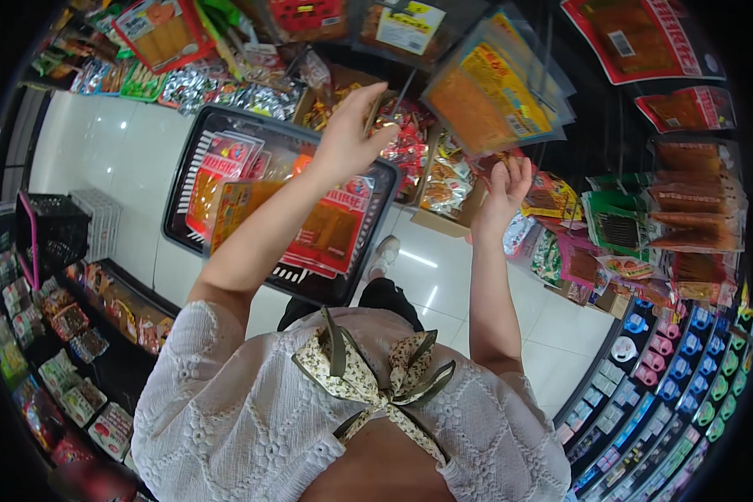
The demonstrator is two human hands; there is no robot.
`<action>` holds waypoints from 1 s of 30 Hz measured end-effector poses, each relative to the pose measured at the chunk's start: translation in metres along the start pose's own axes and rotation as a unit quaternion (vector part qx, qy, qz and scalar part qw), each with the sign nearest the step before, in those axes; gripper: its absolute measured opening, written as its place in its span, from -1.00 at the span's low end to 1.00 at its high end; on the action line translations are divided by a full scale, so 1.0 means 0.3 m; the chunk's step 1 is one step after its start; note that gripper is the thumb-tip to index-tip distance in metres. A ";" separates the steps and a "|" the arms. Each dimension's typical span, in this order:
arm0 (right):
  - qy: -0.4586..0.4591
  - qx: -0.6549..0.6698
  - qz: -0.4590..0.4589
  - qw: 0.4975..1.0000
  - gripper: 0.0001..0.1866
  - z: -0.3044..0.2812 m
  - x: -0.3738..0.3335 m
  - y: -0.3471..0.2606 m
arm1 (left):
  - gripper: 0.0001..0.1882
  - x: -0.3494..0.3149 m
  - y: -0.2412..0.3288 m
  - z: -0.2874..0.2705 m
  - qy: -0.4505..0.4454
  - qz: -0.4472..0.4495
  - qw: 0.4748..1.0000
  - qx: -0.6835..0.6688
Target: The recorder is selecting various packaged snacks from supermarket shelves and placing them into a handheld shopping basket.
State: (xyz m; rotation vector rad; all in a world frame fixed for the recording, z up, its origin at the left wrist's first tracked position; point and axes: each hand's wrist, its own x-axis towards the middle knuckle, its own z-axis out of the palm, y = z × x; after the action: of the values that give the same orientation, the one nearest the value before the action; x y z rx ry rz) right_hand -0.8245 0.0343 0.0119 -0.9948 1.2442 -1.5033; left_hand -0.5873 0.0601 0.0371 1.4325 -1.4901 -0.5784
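The step in hand appears to be handling the clear-and-yellow packets [485,96] that hang in a row ahead of the person. The right hand [502,191] is raised just below their lower edge, fingers curled beside a small dark-red packet [487,163]; whether its grip has closed on anything cannot be told. The left hand [351,138] is released, thumb and fingers apart with nothing between them, above the far edge of a black basket [375,230] where red flat packets [330,230] lie. Taking a hanging packet would call for pinching its edge and sliding it off its support.
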 end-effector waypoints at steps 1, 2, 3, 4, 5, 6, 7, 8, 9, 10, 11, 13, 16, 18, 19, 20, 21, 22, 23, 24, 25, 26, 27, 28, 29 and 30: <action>-0.004 -0.014 -0.011 1.000 -0.45 -0.013 0.028 0.008 | -0.42 0.064 -0.019 0.067 -0.022 -0.035 0.996 -0.084; -0.008 -0.028 -0.022 0.999 -0.45 -0.023 0.056 0.017 | -0.39 0.133 -0.047 0.125 -0.056 -0.081 0.978 -0.185; -0.020 -0.057 -0.037 0.997 -0.46 -0.030 0.085 0.028 | -0.38 0.199 -0.064 0.180 -0.060 -0.101 0.973 -0.200; -0.022 -0.051 -0.029 0.998 -0.49 -0.034 0.117 0.047 | -0.38 0.252 -0.064 0.222 -0.065 -0.120 0.967 -0.215; -0.025 -0.039 -0.019 0.999 -0.53 -0.042 0.142 0.063 | -0.38 0.291 -0.063 0.259 -0.067 -0.115 0.967 -0.216; -0.027 -0.025 -0.008 0.999 -0.56 -0.042 0.156 0.070 | -0.37 0.320 -0.067 0.292 -0.076 -0.132 0.967 -0.203; -0.024 -0.023 -0.011 0.999 -0.56 -0.041 0.170 0.076 | -0.36 0.347 -0.073 0.317 -0.085 -0.149 0.967 -0.189; -0.032 -0.029 -0.004 0.999 -0.60 -0.039 0.183 0.081 | -0.36 0.367 -0.084 0.331 -0.087 -0.145 0.968 -0.188; -0.038 -0.035 0.005 0.999 -0.63 -0.046 0.190 0.088 | -0.36 0.373 -0.102 0.341 -0.098 -0.141 0.968 -0.185; -0.034 -0.032 0.005 0.999 -0.63 -0.054 0.195 0.093 | -0.35 0.377 -0.121 0.347 -0.109 -0.137 0.968 -0.181; -0.068 -0.032 0.028 0.997 -0.66 -0.058 0.199 0.097 | -0.41 0.370 -0.138 0.354 -0.063 -0.125 0.981 -0.136; -0.090 -0.017 0.048 0.995 -0.74 -0.063 0.195 0.094 | -0.42 0.340 -0.145 0.353 -0.074 -0.118 0.983 -0.116; -0.094 -0.008 0.085 0.992 -0.72 -0.112 0.196 0.095 | -0.48 0.314 -0.115 0.319 -0.113 -0.114 0.984 -0.082; -0.081 -0.001 0.090 0.993 -0.76 -0.124 0.191 0.089 | -0.50 0.275 -0.074 0.281 -0.157 -0.154 0.958 -0.186; -0.072 0.004 0.095 0.993 -0.80 -0.121 0.182 0.083 | -0.55 0.265 -0.085 0.279 -0.166 -0.145 0.955 -0.199; -0.075 0.004 0.094 0.993 -0.80 -0.121 0.170 0.075 | -0.55 0.254 -0.079 0.268 -0.164 -0.144 0.955 -0.199; -0.072 0.009 0.073 0.995 -0.80 -0.115 0.154 0.047 | -0.57 0.236 -0.061 0.256 -0.180 -0.142 0.947 -0.227; -0.070 0.013 0.052 0.996 -0.80 -0.114 0.135 0.026 | -0.60 0.217 -0.043 0.243 -0.195 -0.139 0.937 -0.256; -0.082 -0.017 0.052 0.995 -0.82 -0.140 0.119 0.031 | -0.68 0.195 -0.027 0.228 -0.197 -0.143 0.938 -0.246; -0.082 -0.019 0.048 0.995 -0.82 -0.140 0.089 0.007 | -0.68 0.174 0.015 0.203 -0.197 -0.140 0.938 -0.249; -0.078 0.001 0.042 0.996 -0.82 -0.131 0.052 -0.021 | -0.69 0.145 0.058 0.171 -0.200 -0.186 0.917 -0.292; -0.074 0.021 0.036 0.996 -0.82 -0.124 0.017 -0.047 | -0.71 0.118 0.081 0.151 -0.203 -0.231 0.891 -0.333; -0.077 0.019 0.036 0.996 -0.82 -0.118 -0.017 -0.071 | -0.74 0.089 0.075 0.130 -0.208 -0.225 0.886 -0.349; -0.074 0.021 0.049 0.996 -0.83 -0.112 -0.048 -0.093 | -0.74 0.059 0.068 0.109 -0.205 -0.225 0.885 -0.351; -0.071 0.023 0.063 0.995 -0.84 -0.104 -0.078 -0.113 | -0.74 0.030 0.062 0.087 -0.205 -0.229 0.873 -0.378; -0.072 0.020 0.061 0.995 -0.84 -0.091 -0.101 -0.132 | -0.74 0.010 0.070 0.069 -0.205 -0.232 0.860 -0.404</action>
State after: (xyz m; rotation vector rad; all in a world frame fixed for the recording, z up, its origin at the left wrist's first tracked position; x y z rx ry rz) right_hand -0.8489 0.0732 0.0455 -0.9655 1.1475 -1.3327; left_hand -0.6151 0.0560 0.0469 0.9930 -0.9586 -1.6722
